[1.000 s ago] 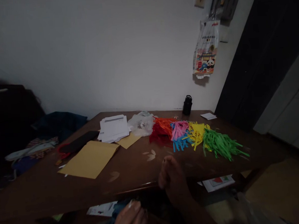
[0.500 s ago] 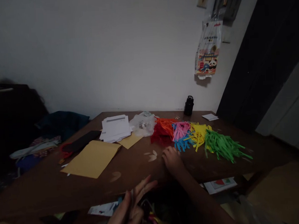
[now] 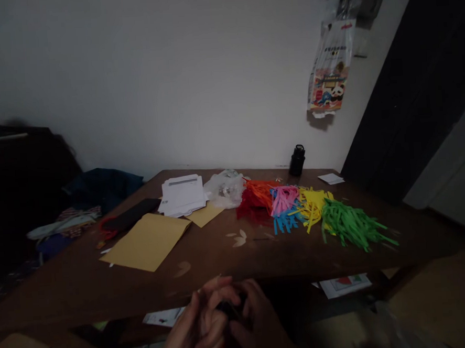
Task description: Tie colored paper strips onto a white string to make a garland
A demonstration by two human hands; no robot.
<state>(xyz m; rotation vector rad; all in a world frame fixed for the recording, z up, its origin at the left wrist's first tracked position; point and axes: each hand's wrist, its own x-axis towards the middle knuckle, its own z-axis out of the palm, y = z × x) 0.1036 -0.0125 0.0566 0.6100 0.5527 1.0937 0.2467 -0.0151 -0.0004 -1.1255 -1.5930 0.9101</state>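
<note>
Below the near edge of the table [image 3: 222,258], in the head view, both hands meet close to the body. The left hand [image 3: 198,323] is partly curled, with its fingers [image 3: 214,288] raised and bent toward the right hand [image 3: 257,319]. The right hand is closed loosely around a small dark item [image 3: 232,311] held between the two hands. The lighting is too dim to identify that item, and a reddish patch shows just beneath it. How firmly either hand grips cannot be determined.

The step in hand appears to be fine manipulation of the held item at lap level, off the table surface. The rig instructions permit no forecast; any further handling would, as a judgement, demand fingertip control, since the item is small and mostly covered.

The coloured paper strips lie on the far right part of the table, well apart from the hands: a red pile [image 3: 250,204], orange strips [image 3: 263,190], pink strips [image 3: 285,197], blue strips [image 3: 285,220], yellow strips [image 3: 311,203] and green strips [image 3: 350,227], each touching its neighbour.

To the far left lie a brown envelope [image 3: 148,242], a white paper stack [image 3: 182,195] and a clear plastic bag [image 3: 225,187]. A black bottle [image 3: 297,160] stands at the far edge.
</note>
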